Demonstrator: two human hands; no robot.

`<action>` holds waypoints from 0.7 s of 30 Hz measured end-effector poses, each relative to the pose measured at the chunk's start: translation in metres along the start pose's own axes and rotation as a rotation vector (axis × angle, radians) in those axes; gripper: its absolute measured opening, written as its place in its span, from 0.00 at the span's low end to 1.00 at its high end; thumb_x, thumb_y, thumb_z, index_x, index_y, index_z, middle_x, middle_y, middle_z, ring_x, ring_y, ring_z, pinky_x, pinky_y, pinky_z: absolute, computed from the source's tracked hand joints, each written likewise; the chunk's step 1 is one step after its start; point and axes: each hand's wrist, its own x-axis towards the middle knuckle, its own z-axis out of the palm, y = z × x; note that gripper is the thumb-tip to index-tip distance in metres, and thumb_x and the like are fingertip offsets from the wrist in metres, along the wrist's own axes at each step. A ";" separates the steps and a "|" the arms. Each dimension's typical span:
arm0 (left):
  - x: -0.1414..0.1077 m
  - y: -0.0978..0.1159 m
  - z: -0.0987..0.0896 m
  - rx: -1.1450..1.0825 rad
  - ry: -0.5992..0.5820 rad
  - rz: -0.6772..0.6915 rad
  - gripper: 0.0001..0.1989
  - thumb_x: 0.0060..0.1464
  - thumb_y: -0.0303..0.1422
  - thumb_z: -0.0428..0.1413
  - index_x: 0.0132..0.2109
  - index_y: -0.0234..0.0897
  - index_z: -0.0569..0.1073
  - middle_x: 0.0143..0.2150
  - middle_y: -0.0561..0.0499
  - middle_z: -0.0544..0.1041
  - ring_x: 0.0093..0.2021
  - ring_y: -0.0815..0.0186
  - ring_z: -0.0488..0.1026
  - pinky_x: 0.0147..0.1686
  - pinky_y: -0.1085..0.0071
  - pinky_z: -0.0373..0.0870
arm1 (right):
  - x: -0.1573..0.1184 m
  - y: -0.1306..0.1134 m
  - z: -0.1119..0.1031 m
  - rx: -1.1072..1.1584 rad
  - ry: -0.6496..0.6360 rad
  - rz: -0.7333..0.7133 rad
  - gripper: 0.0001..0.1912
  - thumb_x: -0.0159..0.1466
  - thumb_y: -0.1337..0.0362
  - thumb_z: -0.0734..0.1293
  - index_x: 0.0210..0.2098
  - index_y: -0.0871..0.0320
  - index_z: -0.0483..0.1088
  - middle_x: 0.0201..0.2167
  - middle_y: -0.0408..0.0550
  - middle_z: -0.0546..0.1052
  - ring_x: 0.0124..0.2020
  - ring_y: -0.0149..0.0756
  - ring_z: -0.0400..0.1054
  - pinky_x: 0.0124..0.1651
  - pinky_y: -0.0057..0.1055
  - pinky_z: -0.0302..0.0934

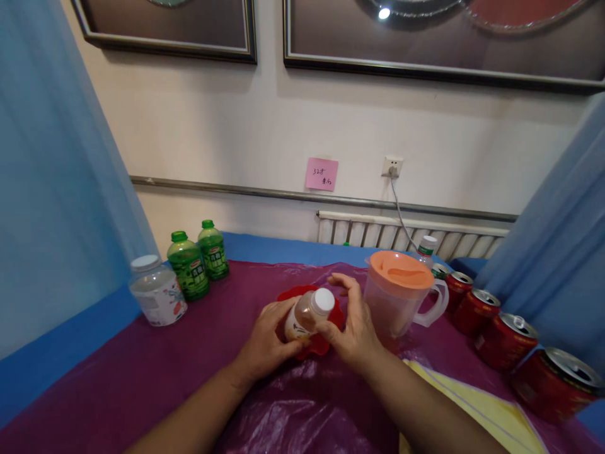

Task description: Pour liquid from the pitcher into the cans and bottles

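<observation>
A small clear bottle [301, 323] with a white cap and a printed label is tilted over a red scalloped dish [320, 343]. My left hand [267, 343] wraps round its body from the left. On the other side, my right hand [357, 328] is beside the bottle with fingers spread and curved. Its thumb tip is at the bottle's shoulder, just below the cap; whether it presses there I cannot tell. The cap sits on the bottle. Most of the dish is hidden behind the hands and bottle.
Right of my hands stands a clear pitcher [385, 306] with an orange lid. Several red cans [505, 340] line the right edge, near a yellow cloth [472, 403]. At left are two green bottles [188, 268] and a clear jar [158, 296]. Purple plastic sheeting [208, 353] covers the table.
</observation>
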 end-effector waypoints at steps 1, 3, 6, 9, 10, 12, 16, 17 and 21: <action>0.000 -0.001 0.000 0.008 0.005 0.002 0.34 0.48 0.46 0.67 0.61 0.47 0.72 0.56 0.47 0.79 0.54 0.51 0.75 0.58 0.55 0.69 | 0.001 -0.001 0.000 0.022 -0.035 -0.028 0.36 0.64 0.52 0.69 0.66 0.55 0.56 0.60 0.57 0.68 0.59 0.49 0.65 0.60 0.49 0.62; 0.001 -0.005 0.001 0.021 0.025 0.004 0.34 0.47 0.47 0.68 0.61 0.47 0.72 0.56 0.47 0.79 0.54 0.51 0.75 0.57 0.55 0.69 | 0.003 -0.004 0.000 0.053 -0.081 -0.108 0.28 0.69 0.60 0.63 0.66 0.52 0.57 0.62 0.55 0.68 0.63 0.45 0.63 0.63 0.48 0.59; 0.003 -0.007 0.001 0.033 0.041 0.013 0.34 0.46 0.48 0.67 0.60 0.47 0.73 0.55 0.47 0.80 0.53 0.51 0.76 0.57 0.55 0.70 | 0.006 -0.004 0.002 0.019 -0.040 -0.160 0.18 0.68 0.63 0.63 0.57 0.52 0.65 0.54 0.52 0.75 0.56 0.43 0.68 0.60 0.45 0.62; 0.005 -0.006 0.001 0.041 0.028 0.026 0.33 0.47 0.48 0.67 0.60 0.47 0.73 0.54 0.47 0.80 0.53 0.51 0.76 0.56 0.56 0.71 | 0.006 -0.005 0.003 -0.059 0.042 -0.024 0.26 0.60 0.55 0.72 0.54 0.55 0.66 0.48 0.53 0.76 0.49 0.45 0.71 0.54 0.46 0.67; 0.005 -0.006 0.001 0.042 0.028 0.029 0.33 0.47 0.48 0.67 0.60 0.48 0.73 0.54 0.47 0.80 0.53 0.51 0.76 0.56 0.56 0.71 | 0.006 -0.006 0.003 -0.066 0.048 0.007 0.31 0.58 0.53 0.74 0.57 0.56 0.64 0.49 0.54 0.75 0.49 0.46 0.71 0.54 0.46 0.67; 0.006 -0.006 0.001 0.046 0.033 0.032 0.33 0.48 0.48 0.66 0.60 0.48 0.73 0.54 0.47 0.80 0.52 0.51 0.77 0.55 0.57 0.72 | 0.006 -0.009 0.001 -0.044 0.028 -0.022 0.35 0.61 0.53 0.72 0.62 0.57 0.60 0.56 0.57 0.73 0.55 0.48 0.69 0.57 0.47 0.65; 0.007 -0.012 0.001 0.064 0.063 0.044 0.34 0.47 0.50 0.67 0.60 0.46 0.73 0.54 0.47 0.80 0.52 0.51 0.77 0.55 0.57 0.72 | 0.009 -0.014 -0.001 0.023 -0.029 -0.238 0.22 0.69 0.64 0.61 0.62 0.52 0.62 0.58 0.52 0.73 0.60 0.41 0.67 0.62 0.45 0.60; 0.008 -0.013 0.000 0.066 0.069 0.050 0.34 0.46 0.50 0.67 0.60 0.46 0.73 0.54 0.46 0.80 0.52 0.51 0.77 0.55 0.57 0.72 | 0.010 -0.014 -0.001 0.035 -0.027 -0.268 0.20 0.69 0.66 0.61 0.60 0.51 0.63 0.57 0.51 0.74 0.59 0.40 0.67 0.62 0.45 0.61; 0.008 -0.016 0.001 0.071 0.051 0.057 0.33 0.48 0.50 0.66 0.60 0.46 0.73 0.55 0.46 0.80 0.52 0.51 0.77 0.55 0.57 0.71 | 0.011 -0.012 0.002 0.053 0.065 -0.230 0.13 0.66 0.65 0.64 0.50 0.52 0.67 0.49 0.52 0.77 0.51 0.41 0.71 0.54 0.43 0.66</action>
